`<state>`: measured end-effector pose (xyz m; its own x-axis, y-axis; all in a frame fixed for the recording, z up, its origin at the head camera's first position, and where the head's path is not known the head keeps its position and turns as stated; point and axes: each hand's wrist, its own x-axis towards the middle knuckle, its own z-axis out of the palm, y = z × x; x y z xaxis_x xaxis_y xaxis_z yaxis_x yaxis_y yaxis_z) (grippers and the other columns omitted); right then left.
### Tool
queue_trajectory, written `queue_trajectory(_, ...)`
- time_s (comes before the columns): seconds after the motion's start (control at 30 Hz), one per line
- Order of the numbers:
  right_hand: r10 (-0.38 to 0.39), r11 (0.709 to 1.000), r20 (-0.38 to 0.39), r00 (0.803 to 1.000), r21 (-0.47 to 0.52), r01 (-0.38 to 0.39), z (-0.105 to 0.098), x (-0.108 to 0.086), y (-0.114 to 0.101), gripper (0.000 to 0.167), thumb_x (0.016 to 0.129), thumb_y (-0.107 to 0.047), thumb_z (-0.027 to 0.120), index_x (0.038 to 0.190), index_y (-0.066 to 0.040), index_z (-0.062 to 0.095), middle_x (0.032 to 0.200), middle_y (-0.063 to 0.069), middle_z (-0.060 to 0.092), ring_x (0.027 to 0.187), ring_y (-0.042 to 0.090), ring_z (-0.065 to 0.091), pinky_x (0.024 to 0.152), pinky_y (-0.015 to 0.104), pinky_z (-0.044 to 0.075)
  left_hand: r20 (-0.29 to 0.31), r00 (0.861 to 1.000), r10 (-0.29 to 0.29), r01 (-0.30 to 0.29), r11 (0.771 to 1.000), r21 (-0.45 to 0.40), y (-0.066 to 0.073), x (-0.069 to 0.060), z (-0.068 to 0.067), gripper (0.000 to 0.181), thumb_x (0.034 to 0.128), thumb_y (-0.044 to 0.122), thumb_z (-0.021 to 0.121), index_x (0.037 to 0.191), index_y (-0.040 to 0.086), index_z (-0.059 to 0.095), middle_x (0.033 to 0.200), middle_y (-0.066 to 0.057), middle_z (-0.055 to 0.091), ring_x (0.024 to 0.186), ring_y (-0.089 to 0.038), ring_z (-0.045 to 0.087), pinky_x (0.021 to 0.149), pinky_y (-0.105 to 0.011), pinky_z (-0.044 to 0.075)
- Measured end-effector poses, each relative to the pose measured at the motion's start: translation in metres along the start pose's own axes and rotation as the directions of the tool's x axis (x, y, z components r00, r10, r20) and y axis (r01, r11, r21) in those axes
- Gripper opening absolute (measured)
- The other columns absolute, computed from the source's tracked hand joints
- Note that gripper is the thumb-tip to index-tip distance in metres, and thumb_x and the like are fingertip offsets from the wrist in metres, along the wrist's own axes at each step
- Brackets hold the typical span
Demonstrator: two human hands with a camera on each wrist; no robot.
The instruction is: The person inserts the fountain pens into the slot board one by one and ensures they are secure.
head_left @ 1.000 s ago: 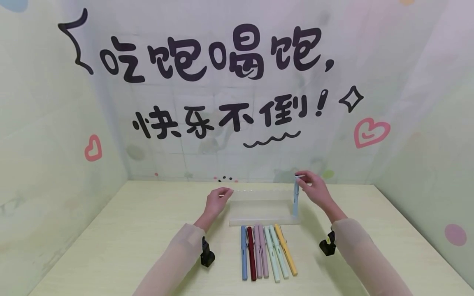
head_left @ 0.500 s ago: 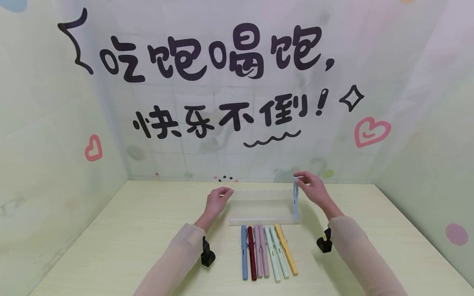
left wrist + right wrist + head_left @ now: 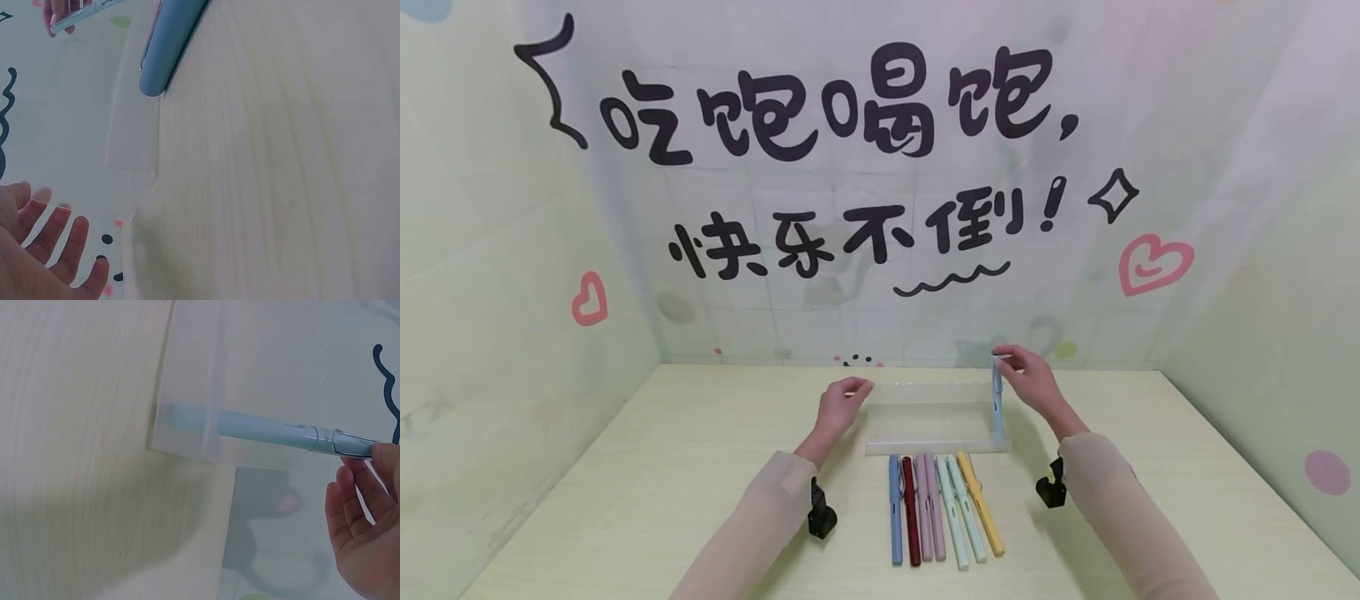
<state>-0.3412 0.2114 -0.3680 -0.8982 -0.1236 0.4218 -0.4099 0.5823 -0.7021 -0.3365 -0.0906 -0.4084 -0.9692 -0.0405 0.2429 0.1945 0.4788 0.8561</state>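
Note:
A translucent pen stand with a notched top edge stands on the table. My left hand pinches its upper left corner; in the left wrist view that hand has the other fingers spread. My right hand grips the cap end of a light blue pen between thumb and fingers. The pen is nearly upright at the stand's right end. As the right wrist view shows, the lower end of this light blue pen is inside the stand's bottom trough, seen through its frosted wall.
Before the stand lie several pens side by side: a blue pen, a dark red pen, two purple pens, two mint pens and a yellow pen. A printed backdrop closes the table's far side.
My right hand has shifted slightly left with the top of the light blue pen, which stands a little straighter. The left hand keeps its hold on the stand.

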Motion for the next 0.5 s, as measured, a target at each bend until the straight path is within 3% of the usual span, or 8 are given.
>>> queue_trajectory(0.5, 0.02, 1.0, 0.005, 1.0, 0.003, -0.02, 0.0016, 0.0028, 0.0035, 0.024, 0.09, -0.009, 0.051, 0.111, 0.002, 0.055, 0.098, 0.02, 0.06, 0.087, 0.03, 0.055, 0.068, 0.039, 0.045, -0.007, 1.0, 0.006, -0.006, 1.0, 0.0, -0.0001, 0.0009, 0.0007, 0.025, 0.0887, 0.021, 0.054, 0.1, 0.0, 0.064, 0.095, -0.011, 0.062, 0.091, -0.025, 0.057, 0.078, -0.036, 0.047)
